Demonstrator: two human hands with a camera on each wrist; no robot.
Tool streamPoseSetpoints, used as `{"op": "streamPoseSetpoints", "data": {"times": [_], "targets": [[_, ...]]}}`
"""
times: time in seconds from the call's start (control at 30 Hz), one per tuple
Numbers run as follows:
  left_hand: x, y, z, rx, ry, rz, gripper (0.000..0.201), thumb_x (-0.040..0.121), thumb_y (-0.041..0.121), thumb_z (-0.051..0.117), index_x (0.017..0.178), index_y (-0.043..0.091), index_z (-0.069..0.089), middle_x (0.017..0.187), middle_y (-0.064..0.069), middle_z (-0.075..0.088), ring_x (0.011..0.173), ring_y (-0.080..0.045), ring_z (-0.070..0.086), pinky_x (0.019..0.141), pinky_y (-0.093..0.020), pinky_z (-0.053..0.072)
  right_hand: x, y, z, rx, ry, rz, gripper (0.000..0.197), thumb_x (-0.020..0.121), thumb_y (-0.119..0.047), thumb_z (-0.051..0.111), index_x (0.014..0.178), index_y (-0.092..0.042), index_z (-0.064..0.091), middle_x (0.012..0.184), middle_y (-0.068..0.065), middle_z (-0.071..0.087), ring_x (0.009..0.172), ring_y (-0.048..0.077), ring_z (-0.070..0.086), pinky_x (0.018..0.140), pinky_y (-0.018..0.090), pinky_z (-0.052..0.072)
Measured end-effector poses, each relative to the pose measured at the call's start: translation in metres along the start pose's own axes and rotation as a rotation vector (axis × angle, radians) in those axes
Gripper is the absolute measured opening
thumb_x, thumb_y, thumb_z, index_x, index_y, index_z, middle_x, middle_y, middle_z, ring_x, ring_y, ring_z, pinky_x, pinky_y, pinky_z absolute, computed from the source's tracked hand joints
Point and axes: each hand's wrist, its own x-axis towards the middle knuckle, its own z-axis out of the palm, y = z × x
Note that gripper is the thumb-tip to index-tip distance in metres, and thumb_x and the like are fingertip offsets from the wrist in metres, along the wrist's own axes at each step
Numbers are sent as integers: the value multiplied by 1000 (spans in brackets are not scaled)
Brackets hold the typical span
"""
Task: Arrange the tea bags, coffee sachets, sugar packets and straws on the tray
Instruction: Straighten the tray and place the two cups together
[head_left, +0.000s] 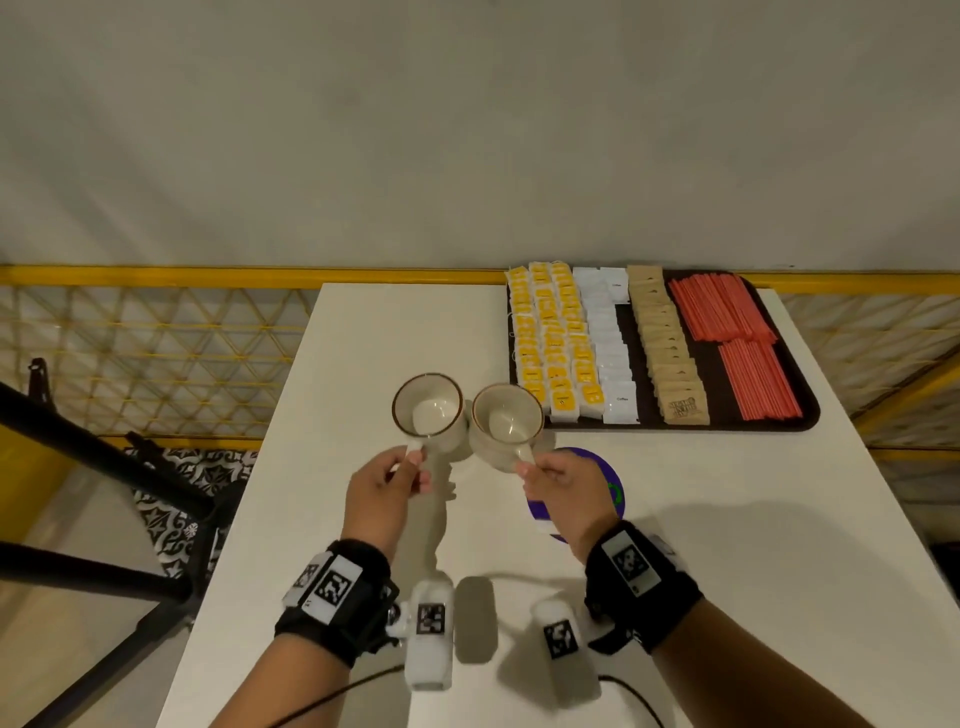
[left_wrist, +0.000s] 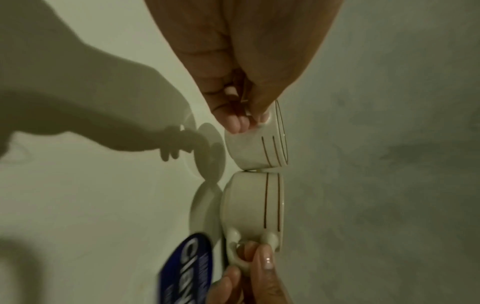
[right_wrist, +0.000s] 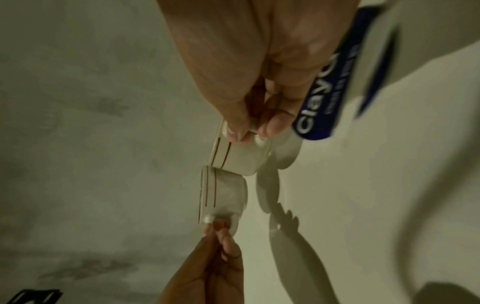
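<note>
Two cream cups with brown rim lines are held side by side over the white table, their sides touching. My left hand (head_left: 415, 460) pinches the handle of the left cup (head_left: 428, 405), also seen as cup (left_wrist: 257, 148) in the left wrist view. My right hand (head_left: 527, 470) pinches the handle of the right cup (head_left: 506, 421), seen as cup (right_wrist: 239, 156). Behind them to the right lies the dark tray (head_left: 714, 395). It holds rows of yellow tea bags (head_left: 550, 338), white coffee sachets (head_left: 605, 332), brown sugar packets (head_left: 667, 343) and red straws (head_left: 737, 332).
A round blue sticker (head_left: 597, 467) lies on the table (head_left: 727, 545) under my right hand. A yellow mesh railing (head_left: 156, 338) runs behind and beside the table. A black frame (head_left: 104, 467) stands to the left. Cables trail at the near edge.
</note>
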Motion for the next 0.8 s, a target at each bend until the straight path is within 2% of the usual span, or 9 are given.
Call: {"op": "streamPoseSetpoints", "data": {"times": [0.1,0.2,0.33,0.43,0.5,0.57,0.63,0.73,0.8], "targets": [[44,27,5,-47,19,45,19,95,15,55,82,13,68,64,-3,62,59,-11,58,80,-33,52,44,-30,10,38,36,-54,18,89,-16,66,75,-5,67,68,9,62,65,17,57,69,31,48],[93,48,16,-56,38,71,21,95,14,55,78,13,67,62,-3,60,56,-12,56,85,-36,52,100,-49,24,45,60,-88,24,89,-16,66,66,-11,64,61,6,59,58,16,53,64,31,42],[152,55,25,-45,68,34,20,93,15,58,74,13,67,61,-3,62,54,-11,59,93,-39,52,164,-58,45,9,75,-87,23,91,-16,62,77,0,68,66,11,60,65,22,56,66,35,42],[187,48,28,-7,82,12,23,92,16,59,71,15,66,62,-5,63,61,-20,60,93,-45,52,202,-58,58,-2,125,-69,33,90,-15,63,57,-17,60,55,3,55,65,25,52,64,36,41],[204,44,29,-7,83,-6,24,94,16,57,71,12,65,62,-7,62,57,-20,61,91,-47,53,220,-56,65,-56,151,-65,36,89,-18,64,55,-25,57,55,0,56,67,26,55,68,40,48],[216,41,30,-11,99,-18,24,94,16,57,72,11,65,60,-6,63,56,-21,64,88,-46,54,232,-55,68,-104,169,-63,35,88,-22,65,55,-27,55,59,1,59,72,29,61,77,44,52],[227,38,29,-18,116,-27,23,94,17,58,72,11,65,62,-6,65,64,-27,66,88,-47,54,242,-51,70,-151,163,-72,31,88,-25,65,58,-25,57,67,5,62,77,33,64,80,45,54],[238,36,29,-16,113,-27,23,94,17,58,72,10,65,65,-10,64,70,-31,67,90,-48,53,251,-46,72,-220,172,-103,28,90,-27,62,68,-11,65,72,13,67,77,34,64,78,44,53],[241,37,29,31,103,-9,26,94,19,56,70,11,64,64,-8,63,72,-32,69,90,-46,53,254,-44,74,-248,172,-122,27,91,-28,60,70,-12,67,74,11,68,79,32,64,77,39,53]]}}
